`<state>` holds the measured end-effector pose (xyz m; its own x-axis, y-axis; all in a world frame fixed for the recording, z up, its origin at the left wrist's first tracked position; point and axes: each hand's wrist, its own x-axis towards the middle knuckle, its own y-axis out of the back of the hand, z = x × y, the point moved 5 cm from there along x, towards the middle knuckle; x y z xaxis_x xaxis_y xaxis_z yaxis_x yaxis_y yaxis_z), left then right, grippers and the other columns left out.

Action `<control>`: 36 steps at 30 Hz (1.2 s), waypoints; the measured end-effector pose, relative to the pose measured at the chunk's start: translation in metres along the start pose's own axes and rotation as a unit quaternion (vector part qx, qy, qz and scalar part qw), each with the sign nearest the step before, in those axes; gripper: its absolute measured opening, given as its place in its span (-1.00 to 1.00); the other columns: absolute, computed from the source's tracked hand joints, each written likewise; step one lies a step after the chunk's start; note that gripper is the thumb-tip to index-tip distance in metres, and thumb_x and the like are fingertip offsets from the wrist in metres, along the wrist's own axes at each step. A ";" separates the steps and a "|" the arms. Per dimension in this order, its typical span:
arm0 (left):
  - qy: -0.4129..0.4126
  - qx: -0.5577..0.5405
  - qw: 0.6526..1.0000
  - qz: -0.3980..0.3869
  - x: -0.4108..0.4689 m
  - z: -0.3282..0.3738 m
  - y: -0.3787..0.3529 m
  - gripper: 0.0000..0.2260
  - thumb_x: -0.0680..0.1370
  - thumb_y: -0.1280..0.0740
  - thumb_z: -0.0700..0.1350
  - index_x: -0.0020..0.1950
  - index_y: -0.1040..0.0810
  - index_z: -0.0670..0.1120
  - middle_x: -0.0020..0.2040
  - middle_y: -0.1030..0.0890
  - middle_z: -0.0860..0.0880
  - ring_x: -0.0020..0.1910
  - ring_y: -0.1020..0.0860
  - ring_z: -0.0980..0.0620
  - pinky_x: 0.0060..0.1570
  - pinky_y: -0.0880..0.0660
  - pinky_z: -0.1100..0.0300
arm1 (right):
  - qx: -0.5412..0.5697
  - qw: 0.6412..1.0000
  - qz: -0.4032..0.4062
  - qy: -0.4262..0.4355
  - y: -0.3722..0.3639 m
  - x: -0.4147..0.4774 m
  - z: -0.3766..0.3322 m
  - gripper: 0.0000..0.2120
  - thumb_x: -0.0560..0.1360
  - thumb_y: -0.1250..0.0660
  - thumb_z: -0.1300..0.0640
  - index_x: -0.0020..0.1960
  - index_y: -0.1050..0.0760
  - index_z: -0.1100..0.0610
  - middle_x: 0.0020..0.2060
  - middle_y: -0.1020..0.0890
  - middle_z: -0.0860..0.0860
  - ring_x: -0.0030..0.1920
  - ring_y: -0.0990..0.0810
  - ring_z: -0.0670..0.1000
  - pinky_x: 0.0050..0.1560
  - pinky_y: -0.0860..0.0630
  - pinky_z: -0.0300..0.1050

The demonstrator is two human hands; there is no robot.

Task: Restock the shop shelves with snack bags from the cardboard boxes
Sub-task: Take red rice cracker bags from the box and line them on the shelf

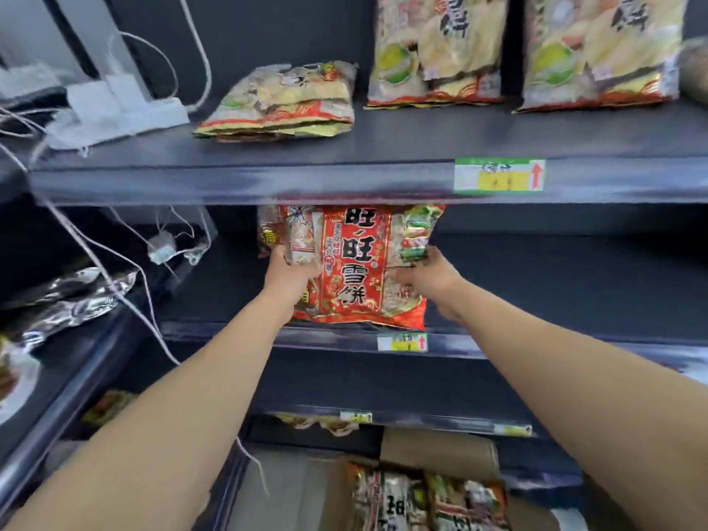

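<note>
Dark metal shelves fill the view. Both forearms reach up from six o'clock toward centre. The left hand and right hand clasp a red snack bag by its sides, fingers curled round the edges. It stands upright on the middle shelf (glossy, gold-lettered). At five o'clock sits a cardboard box of bags.

White power strip lying at far left, plugs in it, thin white cables trailing down from it. Small white adapter hanging below the power strip on those cables. Crumpled silver foil wrapping sitting lower left of the power strip. Green-and-yellow price tag with red arrow sticking well right of the power strip; smaller price tag showing below and right of it, text too blurred to read.
</note>
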<state>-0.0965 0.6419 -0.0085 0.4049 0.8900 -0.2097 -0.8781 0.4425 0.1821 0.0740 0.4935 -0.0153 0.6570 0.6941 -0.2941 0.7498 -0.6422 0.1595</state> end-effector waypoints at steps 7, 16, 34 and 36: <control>0.005 0.038 0.997 0.068 0.089 -0.014 0.077 -0.63 0.47 -0.44 -0.22 0.16 -0.36 -0.02 0.15 -0.59 -0.06 0.10 -0.59 -0.09 0.15 -0.52 -0.16 | -0.030 0.998 -0.059 0.003 -0.102 0.069 -0.016 -0.37 0.37 -0.48 0.24 0.34 -0.28 0.08 0.15 -0.59 0.02 0.15 -0.57 0.06 0.13 -0.53 0.00; 0.038 0.029 0.993 0.108 0.159 -0.053 0.087 -0.69 0.46 -0.45 -0.23 0.16 -0.49 -0.11 0.11 -0.62 -0.05 0.06 -0.61 -0.05 0.13 -0.54 -0.05 | -0.085 0.996 -0.029 -0.011 -0.136 0.097 -0.018 -0.32 0.48 -0.33 0.32 0.49 -0.15 0.00 0.07 -0.52 -0.10 0.02 -0.49 -0.04 0.00 -0.42 -0.19; -0.103 0.226 0.968 0.016 0.040 0.004 -0.043 -0.78 0.51 -0.33 -0.20 0.14 -0.46 -0.05 0.22 -0.49 -0.13 0.17 -0.51 -0.14 0.15 -0.49 0.04 | -0.161 0.986 0.039 0.026 -0.026 0.026 -0.015 -0.40 0.52 -0.31 0.25 0.50 -0.18 0.14 0.45 -0.33 0.03 0.30 -0.45 0.05 0.03 -0.41 -0.22; -0.125 0.219 0.966 -0.066 0.002 0.011 -0.097 -0.78 0.51 -0.30 -0.22 0.16 -0.49 -0.07 0.20 -0.51 -0.11 0.14 -0.51 -0.08 0.09 -0.45 0.14 | -0.166 0.983 0.067 0.025 0.016 0.004 -0.002 -0.42 0.52 -0.31 0.25 0.49 -0.21 0.14 0.43 -0.36 0.04 0.31 -0.44 0.05 0.03 -0.39 -0.25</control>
<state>-0.0077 0.6026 -0.0158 0.6030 0.7972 -0.0301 -0.6453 0.5095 0.5692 0.0893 0.4865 -0.0119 0.7488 0.6307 -0.2035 0.6345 -0.5935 0.4952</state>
